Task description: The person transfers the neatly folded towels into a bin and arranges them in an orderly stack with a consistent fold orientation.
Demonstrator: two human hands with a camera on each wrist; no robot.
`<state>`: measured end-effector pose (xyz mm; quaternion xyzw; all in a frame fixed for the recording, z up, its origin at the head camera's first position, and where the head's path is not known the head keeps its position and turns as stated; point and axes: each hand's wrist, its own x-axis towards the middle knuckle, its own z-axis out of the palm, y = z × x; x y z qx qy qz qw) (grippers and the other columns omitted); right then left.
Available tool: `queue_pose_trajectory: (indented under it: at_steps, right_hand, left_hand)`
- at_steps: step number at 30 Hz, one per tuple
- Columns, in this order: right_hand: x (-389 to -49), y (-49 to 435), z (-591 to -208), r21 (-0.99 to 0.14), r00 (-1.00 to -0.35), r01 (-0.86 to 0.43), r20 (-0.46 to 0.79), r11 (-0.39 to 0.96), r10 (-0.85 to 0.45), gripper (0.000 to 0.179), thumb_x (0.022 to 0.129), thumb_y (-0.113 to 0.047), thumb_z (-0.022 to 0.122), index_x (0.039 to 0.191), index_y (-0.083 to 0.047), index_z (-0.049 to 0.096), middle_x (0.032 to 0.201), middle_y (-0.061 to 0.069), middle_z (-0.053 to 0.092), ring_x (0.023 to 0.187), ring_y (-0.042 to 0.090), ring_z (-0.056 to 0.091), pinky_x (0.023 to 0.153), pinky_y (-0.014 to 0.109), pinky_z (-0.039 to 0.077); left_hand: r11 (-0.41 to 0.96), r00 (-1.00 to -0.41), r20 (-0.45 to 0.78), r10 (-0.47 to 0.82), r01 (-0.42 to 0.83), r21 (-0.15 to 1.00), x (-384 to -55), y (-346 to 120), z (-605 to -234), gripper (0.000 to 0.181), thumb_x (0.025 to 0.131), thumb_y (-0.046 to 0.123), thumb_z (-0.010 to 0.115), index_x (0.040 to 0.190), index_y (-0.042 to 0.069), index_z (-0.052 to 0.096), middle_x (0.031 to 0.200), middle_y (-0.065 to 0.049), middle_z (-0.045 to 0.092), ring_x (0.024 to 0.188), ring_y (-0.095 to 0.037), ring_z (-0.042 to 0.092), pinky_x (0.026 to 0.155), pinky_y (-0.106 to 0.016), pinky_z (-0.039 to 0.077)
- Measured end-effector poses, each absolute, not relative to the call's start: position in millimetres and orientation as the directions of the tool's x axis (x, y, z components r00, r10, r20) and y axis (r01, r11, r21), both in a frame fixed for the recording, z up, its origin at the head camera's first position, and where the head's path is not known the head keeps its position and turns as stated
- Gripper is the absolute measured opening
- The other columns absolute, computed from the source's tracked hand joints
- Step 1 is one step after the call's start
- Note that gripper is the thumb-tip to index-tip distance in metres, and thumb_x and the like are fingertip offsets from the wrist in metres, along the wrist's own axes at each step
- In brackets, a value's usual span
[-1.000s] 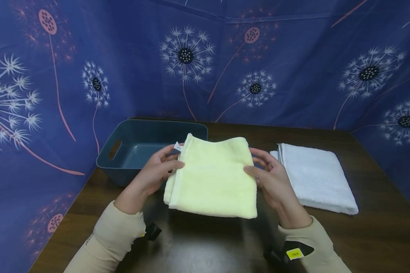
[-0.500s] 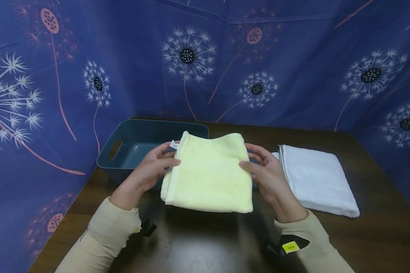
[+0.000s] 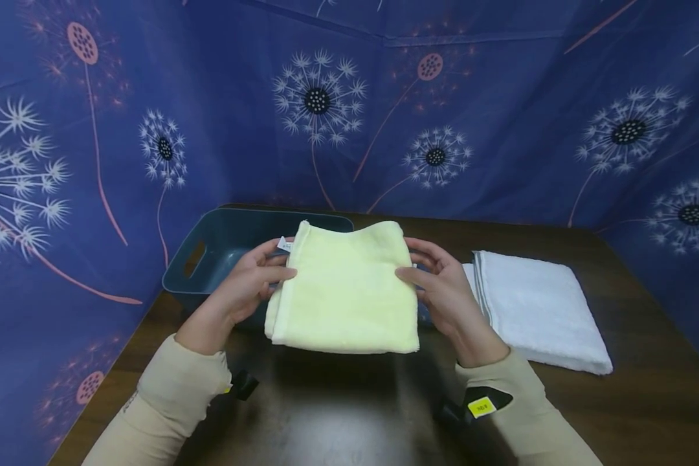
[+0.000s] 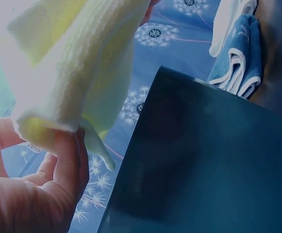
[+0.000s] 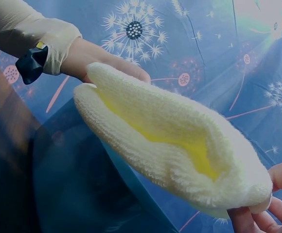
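Note:
A folded pale yellow towel (image 3: 346, 291) is held up in front of me, between both hands. My left hand (image 3: 241, 291) pinches its left edge, thumb in front and fingers behind, close to a small white label (image 3: 284, 244). On the opposite edge my right hand (image 3: 448, 294) grips it the same way. Seen end-on in the right wrist view, the towel's layers gape apart into a loop. Behind and left of it stands a dark teal basket (image 3: 177, 283), partly covered by the towel and my left hand.
A folded white towel (image 3: 542, 310) lies on the right of the dark wooden table (image 3: 641, 362). The left wrist view also shows a blue towel (image 4: 250, 43) with white edging, mostly hidden in the head view. A blue dandelion-print cloth (image 3: 501, 97) hangs behind and at the sides.
Both hands have shifted left and slightly up with the yellow towel, which overlaps more of the basket. The white towel and the basket stay in place.

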<state>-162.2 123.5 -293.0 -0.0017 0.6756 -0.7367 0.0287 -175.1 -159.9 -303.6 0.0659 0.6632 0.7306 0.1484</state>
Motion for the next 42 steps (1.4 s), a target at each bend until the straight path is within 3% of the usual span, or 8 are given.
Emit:
queue_pose_trajectory:
  at_steps: [14, 42]
  right_hand:
    - [-173, 115, -292, -0.996, -0.997, 0.072, -0.069, -0.058, -0.038, 0.051, 0.083, 0.004, 0.063, 0.131, -0.004, 0.048, 0.107, 0.011, 0.056, 0.080, 0.016, 0.061, 0.059, 0.029, 0.054]
    - [-189, 98, -285, -0.993, -0.989, 0.112, -0.108, -0.031, -0.097, 0.051, 0.084, 0.002, 0.064, 0.132, -0.009, 0.048, 0.114, 0.013, 0.055, 0.088, 0.022, 0.060, 0.064, 0.033, 0.054]
  left_hand:
    - [-0.025, -0.946, -0.135, 0.296, -0.149, 0.989, -182, -168, -296, 0.061, 0.090, -0.001, 0.053, 0.145, 0.007, 0.026, 0.138, -0.022, 0.040, 0.091, -0.017, 0.063, 0.071, -0.036, 0.054]
    - [0.104, -0.933, -0.173, 0.316, -0.148, 0.984, -192, -193, -270, 0.066, 0.093, -0.001, 0.052, 0.148, 0.011, 0.018, 0.143, -0.020, 0.031, 0.099, -0.020, 0.059, 0.075, -0.036, 0.054]
